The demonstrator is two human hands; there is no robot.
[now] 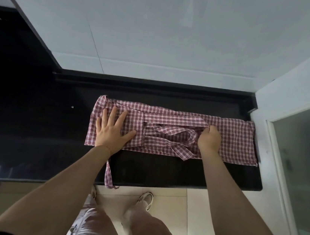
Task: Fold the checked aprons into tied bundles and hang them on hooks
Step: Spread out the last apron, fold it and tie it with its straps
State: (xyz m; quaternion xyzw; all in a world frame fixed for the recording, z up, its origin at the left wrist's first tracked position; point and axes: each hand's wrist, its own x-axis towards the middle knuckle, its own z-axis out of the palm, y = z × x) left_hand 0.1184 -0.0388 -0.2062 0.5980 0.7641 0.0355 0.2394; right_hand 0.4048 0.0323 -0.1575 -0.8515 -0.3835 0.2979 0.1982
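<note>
Both hands on the apron (234,139): left (112,129) flat, right (209,140) gripping straps (173,135).

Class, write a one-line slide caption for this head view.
Left hand presses flat on the folded red-and-white checked cloth apron on the black stone counter; right hand grips its ties.
</note>
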